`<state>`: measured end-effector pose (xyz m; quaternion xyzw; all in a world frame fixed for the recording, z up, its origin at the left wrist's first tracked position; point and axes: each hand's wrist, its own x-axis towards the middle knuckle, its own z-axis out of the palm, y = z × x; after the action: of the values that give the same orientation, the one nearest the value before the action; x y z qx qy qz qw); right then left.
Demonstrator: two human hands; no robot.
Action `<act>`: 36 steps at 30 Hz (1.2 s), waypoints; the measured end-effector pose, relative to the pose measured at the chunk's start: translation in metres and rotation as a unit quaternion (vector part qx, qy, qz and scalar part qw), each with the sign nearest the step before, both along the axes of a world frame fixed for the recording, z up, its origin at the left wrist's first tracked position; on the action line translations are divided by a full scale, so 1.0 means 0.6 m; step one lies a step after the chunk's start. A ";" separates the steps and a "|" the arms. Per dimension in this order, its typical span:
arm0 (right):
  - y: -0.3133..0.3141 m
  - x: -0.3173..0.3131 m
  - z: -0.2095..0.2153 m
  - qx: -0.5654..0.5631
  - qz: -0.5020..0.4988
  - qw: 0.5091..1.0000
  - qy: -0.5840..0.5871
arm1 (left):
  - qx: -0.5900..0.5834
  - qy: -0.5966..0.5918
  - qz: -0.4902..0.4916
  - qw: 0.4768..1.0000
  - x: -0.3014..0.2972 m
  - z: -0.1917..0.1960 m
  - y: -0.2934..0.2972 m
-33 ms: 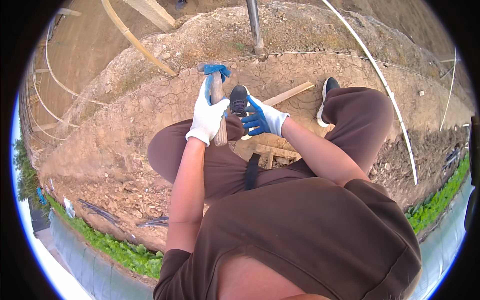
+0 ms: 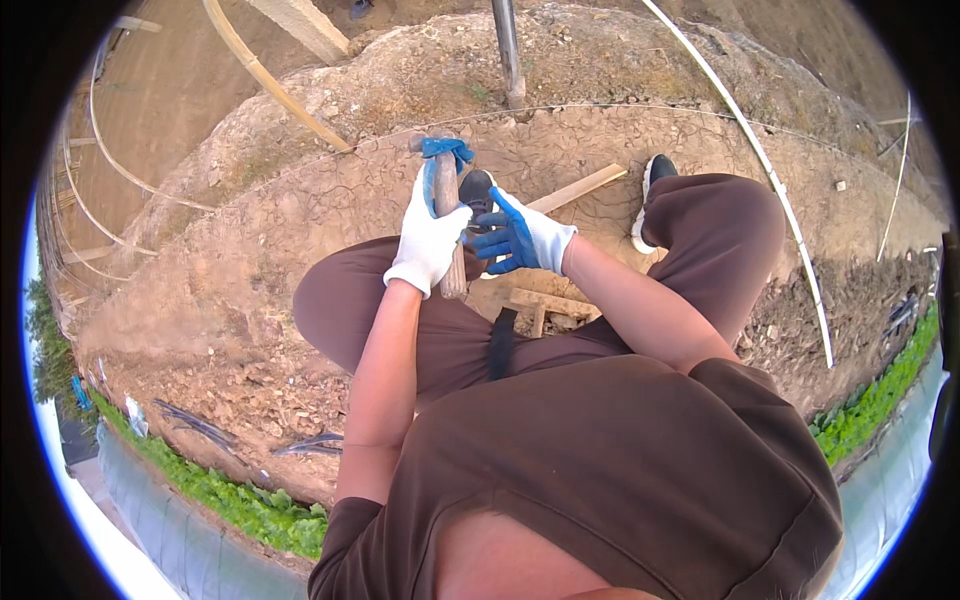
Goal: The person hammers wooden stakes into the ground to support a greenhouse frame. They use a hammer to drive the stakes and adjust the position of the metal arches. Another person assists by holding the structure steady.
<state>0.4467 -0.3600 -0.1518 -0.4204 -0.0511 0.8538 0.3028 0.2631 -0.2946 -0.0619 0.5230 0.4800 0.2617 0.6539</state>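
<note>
My left hand [image 2: 428,238], in a white glove with a blue palm, is closed around the wooden handle of a hammer [image 2: 447,182]. The hammer is held with its head away from me and the handle's end near my left thigh. Blue material [image 2: 448,150] wraps the join of head and handle, partly hiding the head. My right hand [image 2: 525,238], gloved the same way, is just right of the handle. Its blue-coated fingers are spread and hold nothing. Whether its fingertips touch the left glove, I cannot tell.
A wooden stake [image 2: 578,188] lies on cracked soil beyond my right hand. Under me is a small wooden frame [image 2: 550,303]. A metal post [image 2: 509,55] stands ahead, with a bamboo pole [image 2: 275,85] to its left and a white hoop [image 2: 765,160] to its right.
My left hand has shifted slightly right and toward me with the hammer, closer to my right hand. The right hand has barely moved, its fingers still spread.
</note>
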 end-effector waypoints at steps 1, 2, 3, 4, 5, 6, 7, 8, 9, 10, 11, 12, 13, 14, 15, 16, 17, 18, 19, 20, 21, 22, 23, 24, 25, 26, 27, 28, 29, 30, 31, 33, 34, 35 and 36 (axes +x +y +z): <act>0.002 -0.004 0.019 0.013 0.003 0.999 0.050 | -0.005 -0.028 -0.016 0.999 0.013 -0.020 -0.028; 0.000 -0.004 0.018 0.015 0.000 0.997 0.075 | -0.050 -0.050 -0.018 0.997 0.033 -0.026 -0.056; -0.011 -0.016 0.018 0.003 -0.102 0.991 0.088 | -0.033 0.048 -0.078 0.995 0.042 -0.027 -0.074; -0.021 -0.010 -0.014 -0.005 -0.151 0.988 0.039 | -0.011 0.141 -0.144 0.979 0.058 -0.010 -0.091; -0.035 0.008 -0.046 -0.015 -0.202 0.979 -0.015 | -0.011 0.178 -0.187 0.966 0.067 -0.027 -0.097; -0.047 0.022 -0.054 -0.116 -0.263 0.958 0.016 | -0.009 0.215 -0.276 0.937 0.074 0.011 -0.080; -0.068 0.061 -0.092 -0.115 -0.285 0.950 0.063 | -0.003 0.245 -0.365 0.898 0.089 0.052 -0.056; -0.062 0.074 -0.098 -0.201 -0.304 0.930 -0.053 | 0.062 0.295 -0.334 0.893 0.072 0.021 -0.046; -0.078 0.108 -0.122 -0.216 -0.320 0.915 -0.116 | 0.050 0.273 -0.289 0.916 0.076 0.034 -0.028; -0.094 0.138 -0.136 -0.192 -0.296 0.921 -0.165 | 0.067 0.264 -0.260 0.926 0.071 0.033 -0.002; -0.106 0.164 -0.155 -0.185 -0.316 0.909 -0.199 | 0.086 0.254 -0.231 0.935 0.069 0.031 0.030; -0.102 0.182 -0.162 -0.198 -0.316 0.898 -0.235 | 0.127 0.297 -0.225 0.919 0.072 0.056 0.058; -0.107 0.204 -0.176 -0.204 -0.339 0.888 -0.232 | 0.159 0.328 -0.221 0.904 0.081 0.054 0.084; -0.106 0.214 -0.188 -0.201 -0.350 0.882 -0.243 | 0.152 0.375 -0.239 0.883 0.091 0.039 0.108; -0.104 0.224 -0.200 -0.198 -0.362 0.875 -0.253 | 0.146 0.420 -0.258 0.858 0.106 0.020 0.133; -0.103 0.227 -0.207 -0.201 -0.366 0.864 -0.282 | 0.133 0.445 -0.280 0.840 0.128 -0.014 0.145; -0.102 0.226 -0.210 -0.205 -0.368 0.853 -0.309 | 0.114 0.471 -0.312 0.817 0.144 -0.066 0.152; -0.097 0.229 -0.221 -0.228 -0.355 0.851 -0.312 | 0.097 0.500 -0.341 0.790 0.152 -0.125 0.152; -0.100 0.231 -0.227 -0.232 -0.355 0.853 -0.303 | 0.081 0.523 -0.373 0.762 0.160 -0.181 0.144; -0.106 0.238 -0.232 -0.246 -0.360 0.849 -0.300 | 0.085 0.523 -0.384 0.756 0.178 -0.215 0.124; -0.120 0.246 -0.239 -0.263 -0.367 0.841 -0.299 | 0.089 0.518 -0.400 0.751 0.196 -0.244 0.094; -0.138 0.253 -0.244 -0.267 -0.375 0.849 -0.258 | 0.062 0.506 -0.417 0.752 0.210 -0.270 0.064; -0.145 0.254 -0.241 -0.279 -0.359 0.861 -0.228 | 0.063 0.503 -0.417 0.754 0.204 -0.311 0.038; -0.148 0.262 -0.230 -0.333 -0.265 0.878 -0.220 | 0.031 0.511 -0.422 0.748 0.209 -0.325 0.019; -0.151 0.279 -0.226 -0.341 -0.088 0.890 -0.290 | 0.008 0.491 -0.430 0.758 0.207 -0.355 0.006; -0.114 0.302 -0.172 -0.330 0.152 0.870 -0.332 | 0.020 0.488 -0.415 0.768 0.193 -0.377 -0.007; -0.119 0.349 -0.175 -0.271 0.301 0.853 -0.329 | 0.039 0.488 -0.431 0.758 0.206 -0.390 -0.014; -0.112 0.406 -0.188 -0.281 0.277 0.864 -0.314 | 0.058 0.499 -0.447 0.740 0.222 -0.405 -0.013; -0.107 0.464 -0.205 -0.287 0.257 0.874 -0.295 | 0.073 0.497 -0.447 0.741 0.240 -0.412 -0.013; -0.098 0.513 -0.203 -0.276 0.056 0.903 -0.324 | 0.086 0.497 -0.437 0.745 0.240 -0.425 -0.010; -0.090 0.567 -0.201 -0.252 -0.146 0.894 -0.341 | 0.099 0.498 -0.427 0.748 0.244 -0.438 -0.008; -0.104 0.706 -0.242 -0.287 -0.405 0.764 -0.412 | 0.095 0.517 -0.462 0.714 0.284 -0.428 0.002; -0.118 0.766 -0.269 -0.328 -0.270 0.693 -0.582 | 0.097 0.517 -0.467 0.711 0.290 -0.435 0.009; -0.162 0.839 -0.305 -0.355 -0.119 0.579 -0.724 | 0.081 0.506 -0.471 0.718 0.300 -0.444 0.012; -0.171 0.874 -0.337 -0.382 -0.105 0.540 -0.742 | 0.059 0.508 -0.474 0.717 0.303 -0.445 0.021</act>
<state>0.9713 -0.4626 -0.3540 -0.9820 0.1178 0.1368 0.0552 0.4447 -0.2822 -0.3289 0.7738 0.4128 -0.3600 0.3181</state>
